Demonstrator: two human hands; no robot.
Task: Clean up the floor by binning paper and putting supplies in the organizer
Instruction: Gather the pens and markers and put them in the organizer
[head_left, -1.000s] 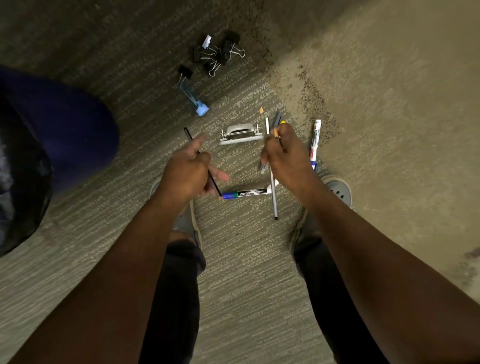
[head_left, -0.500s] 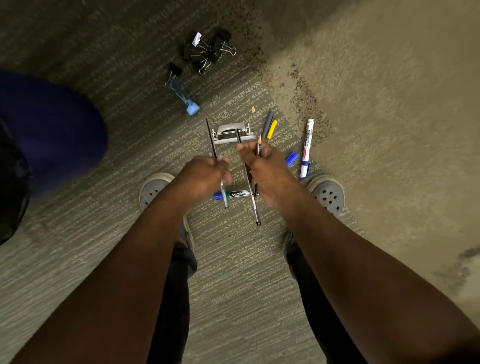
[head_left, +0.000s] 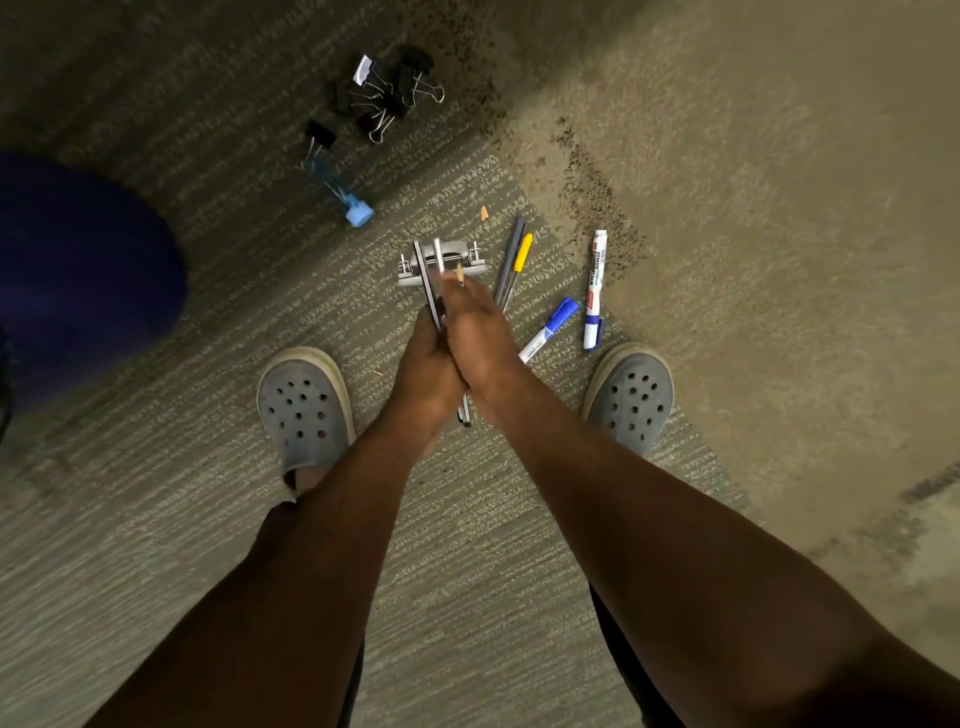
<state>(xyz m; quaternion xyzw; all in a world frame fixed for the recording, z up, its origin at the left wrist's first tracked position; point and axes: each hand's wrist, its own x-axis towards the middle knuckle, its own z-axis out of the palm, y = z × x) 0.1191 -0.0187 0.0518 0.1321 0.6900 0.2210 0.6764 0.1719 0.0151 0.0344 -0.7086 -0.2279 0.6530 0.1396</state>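
Observation:
My left hand (head_left: 423, 366) and my right hand (head_left: 480, 332) are pressed together above the carpet, both closed around a small bundle of pens and pencils (head_left: 430, 275). The tips stick out above my fingers and the ends show below my palms. On the floor lie a grey metal punch (head_left: 475, 265), partly hidden by the bundle, a grey pen (head_left: 510, 262) beside a yellow pen (head_left: 522, 252), a whiteboard marker (head_left: 595, 286) and a blue-capped marker (head_left: 549, 331). No organizer is recognisable in view.
Several black binder clips (head_left: 389, 98) lie farther ahead, with a light blue clip (head_left: 340, 189) near them. A dark blue rounded object (head_left: 78, 270) fills the left side. My two grey clogs (head_left: 304, 410) (head_left: 631, 397) stand either side of my hands.
My hands came together, joining the left hand's black pencil with the right hand's pens into one bundle. The green marker on the floor is now hidden under my hands.

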